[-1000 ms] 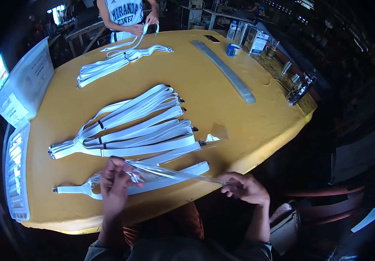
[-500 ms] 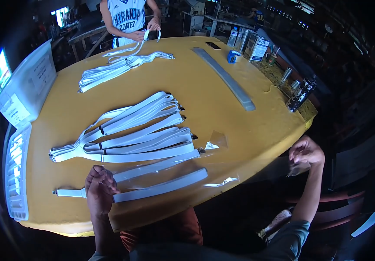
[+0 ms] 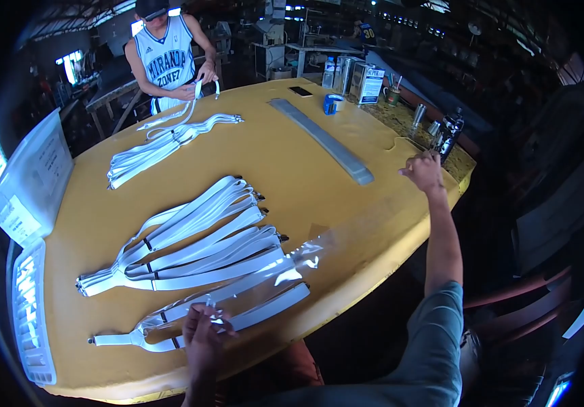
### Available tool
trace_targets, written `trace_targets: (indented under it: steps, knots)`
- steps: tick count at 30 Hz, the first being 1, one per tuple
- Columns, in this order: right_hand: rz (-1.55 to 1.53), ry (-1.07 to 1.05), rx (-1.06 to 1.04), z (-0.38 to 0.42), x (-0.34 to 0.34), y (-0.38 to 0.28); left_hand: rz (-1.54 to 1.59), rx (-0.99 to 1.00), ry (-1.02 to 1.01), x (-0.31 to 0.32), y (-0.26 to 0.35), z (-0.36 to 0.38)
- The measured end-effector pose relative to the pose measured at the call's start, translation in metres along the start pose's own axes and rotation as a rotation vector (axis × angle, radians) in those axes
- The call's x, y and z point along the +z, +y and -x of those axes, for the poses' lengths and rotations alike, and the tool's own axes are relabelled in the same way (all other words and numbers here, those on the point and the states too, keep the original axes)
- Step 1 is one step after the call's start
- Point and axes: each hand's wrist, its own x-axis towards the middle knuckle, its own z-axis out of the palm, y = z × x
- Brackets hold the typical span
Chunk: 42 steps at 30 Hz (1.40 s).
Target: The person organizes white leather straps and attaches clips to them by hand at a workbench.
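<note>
My left hand [image 3: 207, 332], fingers closed, pinches a clear plastic sleeve [image 3: 305, 255] near the table's front edge. The sleeve stretches to the right over a single pair of white suspenders [image 3: 265, 304] lying flat on the table. My right hand [image 3: 424, 171] is over the right table edge, its fingers curled together; what they hold, if anything, does not show. Left of centre, a bundle of white suspenders [image 3: 200, 234] with dark clips and sliders lies fanned out. A long stack of flat, clear plastic sleeves [image 3: 322, 142] lies farther back.
Across the yellow table [image 3: 285, 197], a person [image 3: 170, 64] handles a white strap beside another suspenders bundle [image 3: 159, 150]. A white box [image 3: 37, 173] and a plastic tray [image 3: 29, 312] line the left edge. Blue tape [image 3: 333, 104], a phone [image 3: 300, 91], a tin [image 3: 367, 85] and a dark bottle [image 3: 449, 134] stand or lie right.
My right hand has moved up and left to over the table edge. My left hand has shifted right and down with the sleeve. The view has tilted up, showing more of the other person.
</note>
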Motion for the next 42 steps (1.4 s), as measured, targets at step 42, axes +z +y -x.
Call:
trace_targets:
  steps: [42]
  knots:
    - [-1.880, -0.413, -0.410, 0.145, -0.104, -0.233, -1.261, 0.727, -0.304, 0.058, -0.075, -0.041]
